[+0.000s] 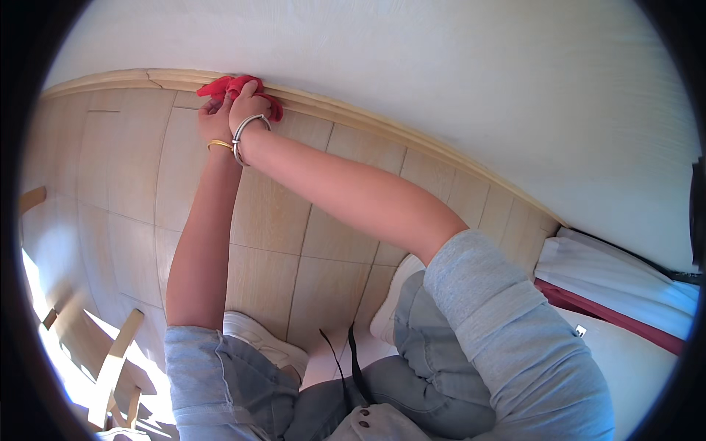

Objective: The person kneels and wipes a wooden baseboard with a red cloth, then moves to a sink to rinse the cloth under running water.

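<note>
A red cloth is bunched against the pale wooden baseboard where the white wall meets the floor. My right hand, with a silver bangle at its wrist, grips the cloth with the thumb on top. Close against it on the left is my left hand, a thin gold bangle at its wrist. Its fingertips are curled at the cloth's lower edge, and my right hand partly hides them. A dark crack or joint shows in the baseboard left of the cloth.
Wood-look floor tiles lie below my arms, with my white shoes on them. A wooden chair stands at the lower left in bright sunlight. White and dark red fabric lies at the right, beside a white surface.
</note>
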`<state>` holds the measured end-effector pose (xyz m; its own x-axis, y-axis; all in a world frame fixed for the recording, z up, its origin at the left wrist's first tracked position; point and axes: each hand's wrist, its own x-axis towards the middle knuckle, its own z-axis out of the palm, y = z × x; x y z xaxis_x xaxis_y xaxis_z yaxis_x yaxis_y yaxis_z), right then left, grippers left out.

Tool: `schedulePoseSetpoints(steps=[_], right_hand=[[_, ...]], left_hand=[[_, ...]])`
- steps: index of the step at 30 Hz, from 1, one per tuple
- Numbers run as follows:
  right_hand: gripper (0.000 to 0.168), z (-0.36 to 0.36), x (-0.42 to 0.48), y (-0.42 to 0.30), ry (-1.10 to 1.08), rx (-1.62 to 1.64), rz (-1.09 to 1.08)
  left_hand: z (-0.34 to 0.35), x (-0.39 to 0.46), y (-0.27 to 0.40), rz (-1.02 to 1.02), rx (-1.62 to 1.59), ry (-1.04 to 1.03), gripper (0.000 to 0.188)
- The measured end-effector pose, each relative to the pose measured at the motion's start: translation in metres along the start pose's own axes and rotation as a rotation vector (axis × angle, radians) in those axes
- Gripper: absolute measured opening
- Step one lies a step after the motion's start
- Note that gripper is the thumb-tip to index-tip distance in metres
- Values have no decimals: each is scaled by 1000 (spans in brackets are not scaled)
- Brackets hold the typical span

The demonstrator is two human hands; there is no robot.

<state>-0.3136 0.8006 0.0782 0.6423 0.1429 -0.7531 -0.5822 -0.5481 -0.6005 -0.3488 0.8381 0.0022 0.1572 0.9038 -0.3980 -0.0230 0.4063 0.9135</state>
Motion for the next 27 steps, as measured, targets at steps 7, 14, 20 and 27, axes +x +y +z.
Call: schedulePoseSetpoints(steps=[7,14,20,27], right_hand=[[62,-47,-6,8,-316,135,-95],[56,-107,9,33,-248,179,-40],[71,-162,37,66,-306,299,-61],[57,-159,3,43,-161,270,-24]], left_hand=[[21,-34,-11,146,57,69,37],[64,-107,-20,169,30,16,44],[91,-159,-42,130,95,-43,48],[88,-154,-46,438,445,20,52]])
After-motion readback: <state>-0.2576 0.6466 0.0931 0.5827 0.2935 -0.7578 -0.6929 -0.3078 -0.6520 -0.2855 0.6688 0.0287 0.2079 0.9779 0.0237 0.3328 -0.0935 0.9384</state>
